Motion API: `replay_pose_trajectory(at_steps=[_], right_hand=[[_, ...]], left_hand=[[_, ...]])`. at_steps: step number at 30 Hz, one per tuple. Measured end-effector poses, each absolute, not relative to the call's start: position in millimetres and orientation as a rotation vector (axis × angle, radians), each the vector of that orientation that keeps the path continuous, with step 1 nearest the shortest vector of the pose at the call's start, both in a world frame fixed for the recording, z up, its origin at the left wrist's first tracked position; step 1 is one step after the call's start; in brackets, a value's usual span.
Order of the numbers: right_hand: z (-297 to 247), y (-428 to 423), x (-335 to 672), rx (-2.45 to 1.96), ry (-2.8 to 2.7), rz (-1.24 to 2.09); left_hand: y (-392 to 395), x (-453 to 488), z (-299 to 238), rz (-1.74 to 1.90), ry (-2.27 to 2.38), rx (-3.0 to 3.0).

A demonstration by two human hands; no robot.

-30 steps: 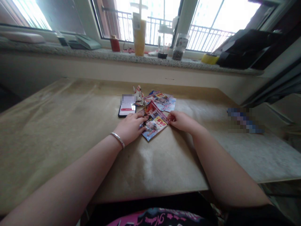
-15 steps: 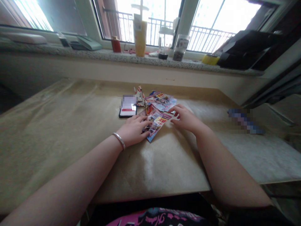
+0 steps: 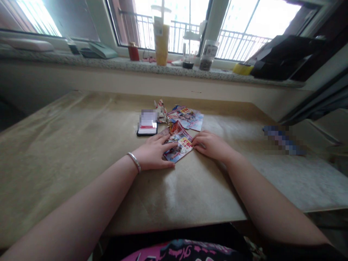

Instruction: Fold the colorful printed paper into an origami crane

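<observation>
A colourful printed flyer (image 3: 181,148) with large price figures lies on the table before me. My left hand (image 3: 152,153) rests flat across its left part, fingers spread, with a metal bangle at the wrist. At the flyer's right corner, the fingers of my right hand (image 3: 209,145) are pinched together on the edge. Just behind lie more flyers (image 3: 193,119), overlapping. A crumpled or folded paper piece (image 3: 161,111) stands beside them. To its left a phone (image 3: 147,131) lies face up with its screen lit, near my left fingertips.
The pale table (image 3: 81,152) reaches to the wall under the windows. A blurred bluish flat item (image 3: 284,140) lies at the right. On the stone sill (image 3: 108,62) stand a tall yellow-filled cup (image 3: 161,43), a red jar (image 3: 133,52), a clear container (image 3: 208,54) and dark bags (image 3: 282,59).
My right hand has come down and inward, its fingers closing on the flyer's right corner. My left hand has slid slightly left and flattened out, thumb extended.
</observation>
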State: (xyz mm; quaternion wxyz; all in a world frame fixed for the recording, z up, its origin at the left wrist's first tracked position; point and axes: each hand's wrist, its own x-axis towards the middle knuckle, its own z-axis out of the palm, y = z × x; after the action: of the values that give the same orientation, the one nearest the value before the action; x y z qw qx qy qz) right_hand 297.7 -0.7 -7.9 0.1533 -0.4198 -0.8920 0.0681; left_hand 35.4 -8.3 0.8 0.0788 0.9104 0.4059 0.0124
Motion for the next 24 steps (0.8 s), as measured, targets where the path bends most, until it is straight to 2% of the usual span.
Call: replay_pose_trajectory(at_steps=[15, 24], right_hand=[[-16.6, 1.8, 292.5, -1.117, -2.421, 0.332], [-11.4, -3.1, 285.5, -1.073, -2.491, 0.304]], left_hand=[[-10.1, 32.5, 10.5, 0.051, 1.31, 2.654], [-3.1, 33.0, 8.1, 0.245, 0.983, 2.7]])
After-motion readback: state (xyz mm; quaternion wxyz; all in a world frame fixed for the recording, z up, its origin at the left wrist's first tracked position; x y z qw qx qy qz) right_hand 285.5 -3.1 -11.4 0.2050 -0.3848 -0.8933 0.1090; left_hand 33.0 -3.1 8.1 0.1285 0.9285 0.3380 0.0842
